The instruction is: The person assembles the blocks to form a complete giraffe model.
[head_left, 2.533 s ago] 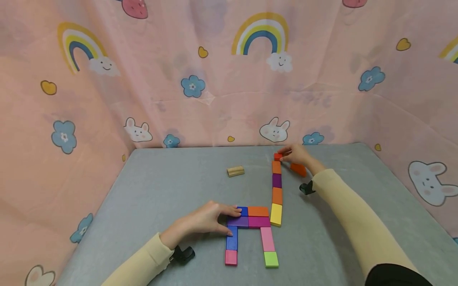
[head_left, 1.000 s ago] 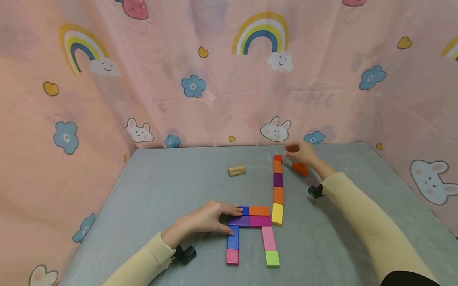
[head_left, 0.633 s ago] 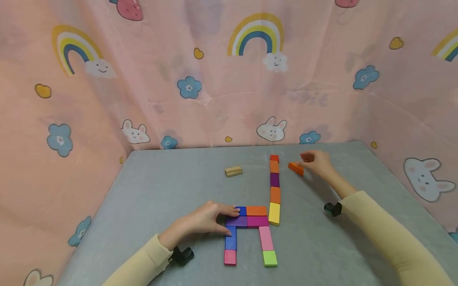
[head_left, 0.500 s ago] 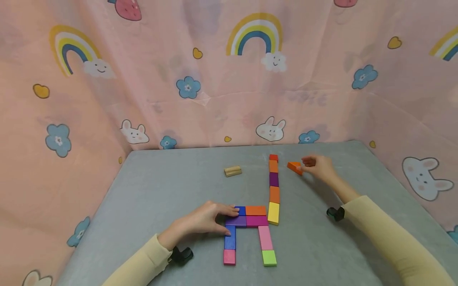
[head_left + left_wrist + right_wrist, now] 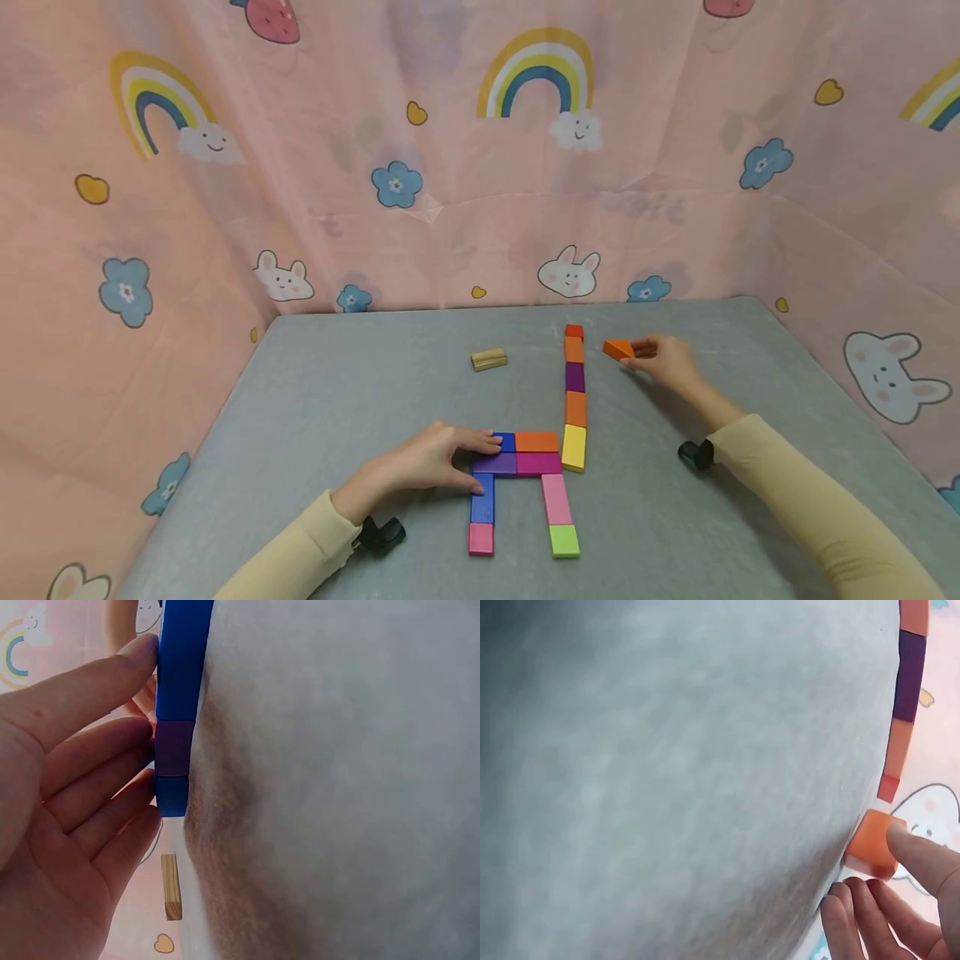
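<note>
My right hand [image 5: 667, 362] pinches an orange wedge-shaped block [image 5: 618, 349] by its right end, at the far right of the table. In the right wrist view, the thumb lies on this block, with the other fingers below it. My left hand [image 5: 416, 462] rests its fingertips on the left side of a flat figure of coloured blocks. Its thumb touches the blue block [image 5: 483, 504]; its fingers reach the small blue block [image 5: 507, 442] and overlap the purple block [image 5: 495, 464]. In the left wrist view, the left fingers are nearly straight along the blocks.
A column of blocks runs away from the figure, from the yellow block [image 5: 573, 448] to the small red block [image 5: 573, 330]. Two pale wooden pieces [image 5: 488, 359] lie left of it. Pink and green blocks [image 5: 564, 542] form the figure's legs. A printed curtain [image 5: 450, 208] stands behind the table.
My right hand has left the red block at the column's far end, moved right and toward me, and taken hold of the orange wedge. The left hand has stayed in place.
</note>
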`<action>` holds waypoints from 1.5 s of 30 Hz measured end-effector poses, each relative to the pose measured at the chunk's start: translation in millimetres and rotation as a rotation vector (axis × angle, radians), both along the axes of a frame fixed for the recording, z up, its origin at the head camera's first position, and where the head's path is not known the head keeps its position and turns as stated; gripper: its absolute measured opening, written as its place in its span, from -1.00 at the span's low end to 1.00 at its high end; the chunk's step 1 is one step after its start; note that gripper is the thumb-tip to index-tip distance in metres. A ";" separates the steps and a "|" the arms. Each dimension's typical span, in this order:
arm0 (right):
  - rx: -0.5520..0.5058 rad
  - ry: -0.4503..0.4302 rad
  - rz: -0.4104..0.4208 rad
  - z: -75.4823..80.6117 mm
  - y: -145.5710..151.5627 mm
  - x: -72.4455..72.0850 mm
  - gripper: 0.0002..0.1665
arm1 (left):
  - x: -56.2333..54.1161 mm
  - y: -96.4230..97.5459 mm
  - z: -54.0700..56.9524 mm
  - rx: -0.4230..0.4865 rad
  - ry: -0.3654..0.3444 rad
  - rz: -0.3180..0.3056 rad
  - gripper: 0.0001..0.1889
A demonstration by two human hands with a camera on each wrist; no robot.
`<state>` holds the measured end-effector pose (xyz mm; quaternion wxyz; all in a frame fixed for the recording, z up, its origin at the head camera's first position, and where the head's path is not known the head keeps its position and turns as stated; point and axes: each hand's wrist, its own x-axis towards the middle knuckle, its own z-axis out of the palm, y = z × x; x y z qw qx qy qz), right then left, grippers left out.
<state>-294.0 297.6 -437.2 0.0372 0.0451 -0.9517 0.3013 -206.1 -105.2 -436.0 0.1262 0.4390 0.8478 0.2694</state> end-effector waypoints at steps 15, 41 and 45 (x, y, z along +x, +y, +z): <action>0.039 -0.012 -0.108 5.0 -11.2 -3.6 -0.54 | 0.1 0.7 0.8 -0.001 -0.010 0.000 -0.39; 0.097 0.072 -0.079 21.4 -8.2 -25.3 -0.61 | -1.0 -0.1 0.3 -0.004 -0.004 0.004 -0.40; 0.123 0.053 -0.066 23.2 -9.9 -31.6 -0.60 | -0.8 0.0 1.0 -0.003 -0.005 0.001 -0.40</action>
